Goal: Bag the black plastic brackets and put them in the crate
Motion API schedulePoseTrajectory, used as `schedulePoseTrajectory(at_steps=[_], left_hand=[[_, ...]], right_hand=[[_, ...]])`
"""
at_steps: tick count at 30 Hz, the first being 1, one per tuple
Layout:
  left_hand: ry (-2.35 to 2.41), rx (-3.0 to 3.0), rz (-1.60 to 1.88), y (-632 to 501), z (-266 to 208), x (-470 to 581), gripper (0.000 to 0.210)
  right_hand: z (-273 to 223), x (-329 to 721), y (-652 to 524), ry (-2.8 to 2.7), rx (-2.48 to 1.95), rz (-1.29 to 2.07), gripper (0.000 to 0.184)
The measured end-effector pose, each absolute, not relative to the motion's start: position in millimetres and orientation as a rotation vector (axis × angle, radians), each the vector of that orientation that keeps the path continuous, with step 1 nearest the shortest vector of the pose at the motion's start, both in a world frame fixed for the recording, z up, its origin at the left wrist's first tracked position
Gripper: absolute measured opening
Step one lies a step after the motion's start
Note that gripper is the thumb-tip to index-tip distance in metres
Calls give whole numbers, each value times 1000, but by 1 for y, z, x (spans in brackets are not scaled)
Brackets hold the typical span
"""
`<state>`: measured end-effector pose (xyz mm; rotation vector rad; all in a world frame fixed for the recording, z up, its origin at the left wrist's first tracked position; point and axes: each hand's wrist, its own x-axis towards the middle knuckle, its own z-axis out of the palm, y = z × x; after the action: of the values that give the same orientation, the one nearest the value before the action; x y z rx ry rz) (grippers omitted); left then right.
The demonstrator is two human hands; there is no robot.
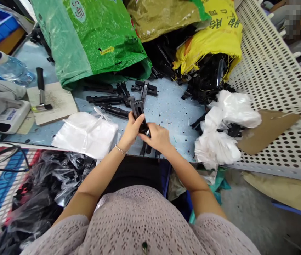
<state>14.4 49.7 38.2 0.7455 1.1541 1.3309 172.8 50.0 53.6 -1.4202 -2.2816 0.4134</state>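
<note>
Over the front part of the blue worktop (163, 102), my left hand (132, 130) is closed round a black plastic part (137, 108) with slots in its upper end. My right hand (157, 137) grips the lower end of the same part, its thumb close to the left hand. What the part belongs to I cannot tell. Just beyond and to the left lie several long black plastic pieces (105, 99), some crossing each other. More dark pieces stick out below my hands at the table's front edge. A flat stack of white plastic bags (86, 132) lies left of my left hand.
Behind the loose pieces stand a green sack (108, 42) and a yellow sack (214, 32) spilling black parts. White bundled bags (216, 138) and cardboard (270, 129) lie right, beside a perforated white panel (267, 63). Leftward are a hammer (41, 85), a scale (9, 117) and a bottle (4, 65).
</note>
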Motion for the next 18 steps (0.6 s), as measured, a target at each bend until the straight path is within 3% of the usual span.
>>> schedulePoseTrajectory(at_steps=[2, 7, 13, 18], left_hand=[[1061, 635, 1294, 42, 49, 17, 45], [910, 562, 1110, 10, 67, 16, 43], [998, 480, 1217, 7, 65, 7, 43], [1088, 479, 1096, 12, 49, -1, 54]], right_hand=[[59, 177, 43, -2242, -1262, 468, 49], [65, 172, 87, -2161, -1250, 307, 56], [63, 156, 72, -2240, -1196, 706, 61], [45, 169, 19, -2520, -812, 494, 50]])
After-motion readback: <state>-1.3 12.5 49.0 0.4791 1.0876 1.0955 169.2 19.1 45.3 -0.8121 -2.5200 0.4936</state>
